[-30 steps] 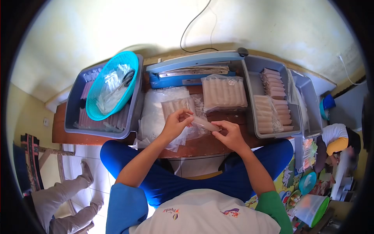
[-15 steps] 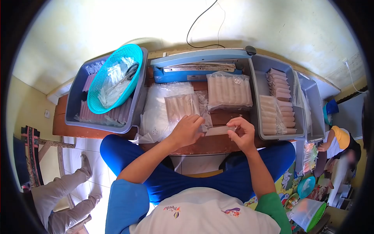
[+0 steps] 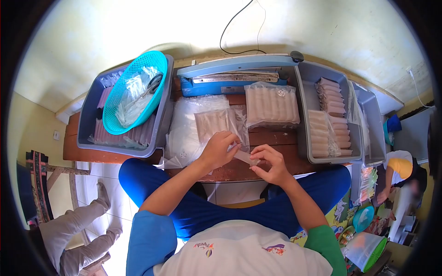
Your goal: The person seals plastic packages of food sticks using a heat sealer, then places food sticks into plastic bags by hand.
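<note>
A slim pale stick in clear plastic wrap is stretched between my hands above the front of the wooden table. My left hand closes its fingers on the wrap's left end. The other end is pinched between thumb and fingers of my right hand. Just beyond my left hand lies a clear bag of pinkish-brown sticks, partly filled, on a stack of flat clear plastic bags. A fuller bag of the same sticks rests farther back on the right.
A blue sealer with a long arm spans the table's back. On the left, a grey tub bears a turquoise basket with scissors. Grey tubs with wrapped sticks stand right. Another person is at far right.
Both hands have drawn closer to the left, with the stick now tilted down to the right. My right hand has moved left and lower, and my left hand has closed on the wrap.
</note>
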A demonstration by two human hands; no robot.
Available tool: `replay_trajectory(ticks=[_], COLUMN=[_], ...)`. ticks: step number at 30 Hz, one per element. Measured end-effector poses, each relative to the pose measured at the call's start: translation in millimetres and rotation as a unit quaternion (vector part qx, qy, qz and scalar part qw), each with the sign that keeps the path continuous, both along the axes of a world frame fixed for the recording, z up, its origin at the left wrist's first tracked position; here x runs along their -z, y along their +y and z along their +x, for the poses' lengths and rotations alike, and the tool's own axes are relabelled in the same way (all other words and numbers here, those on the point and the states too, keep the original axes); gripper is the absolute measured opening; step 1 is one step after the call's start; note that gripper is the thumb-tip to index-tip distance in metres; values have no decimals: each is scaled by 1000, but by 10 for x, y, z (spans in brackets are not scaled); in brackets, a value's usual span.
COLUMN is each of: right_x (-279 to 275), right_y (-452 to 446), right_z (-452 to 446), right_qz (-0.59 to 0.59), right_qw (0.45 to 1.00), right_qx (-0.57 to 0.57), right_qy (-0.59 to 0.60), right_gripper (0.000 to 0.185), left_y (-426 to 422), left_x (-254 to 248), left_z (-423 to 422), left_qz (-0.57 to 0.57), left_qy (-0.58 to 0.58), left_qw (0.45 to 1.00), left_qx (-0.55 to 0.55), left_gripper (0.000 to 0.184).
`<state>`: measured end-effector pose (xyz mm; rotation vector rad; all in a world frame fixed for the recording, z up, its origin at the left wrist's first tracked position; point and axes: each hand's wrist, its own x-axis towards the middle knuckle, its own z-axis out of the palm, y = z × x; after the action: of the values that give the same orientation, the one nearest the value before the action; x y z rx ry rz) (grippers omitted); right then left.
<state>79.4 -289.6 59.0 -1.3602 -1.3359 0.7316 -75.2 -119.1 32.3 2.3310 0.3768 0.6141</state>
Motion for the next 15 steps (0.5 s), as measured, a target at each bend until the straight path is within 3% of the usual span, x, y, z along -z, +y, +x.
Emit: replay_trajectory(ticks=[3, 5, 15], right_x=[39, 146, 485], right_y=[15, 35, 167], right_z=[-78, -135, -321], right_qz=[27, 122, 129], right_qw=[996, 974, 937], right_qx=[9, 42, 122], right_qy=[-81, -186, -300], right_gripper=[26, 27, 22], left_y=[4, -1, -51], left_x=[-29, -63, -12], left_z=[-14, -22, 5], left_qz=[10, 20, 91], left_qy=[-18, -31, -54], left_qw=[1000, 999, 994], left_qx=[-5, -5, 3], left_gripper=[13, 13, 10])
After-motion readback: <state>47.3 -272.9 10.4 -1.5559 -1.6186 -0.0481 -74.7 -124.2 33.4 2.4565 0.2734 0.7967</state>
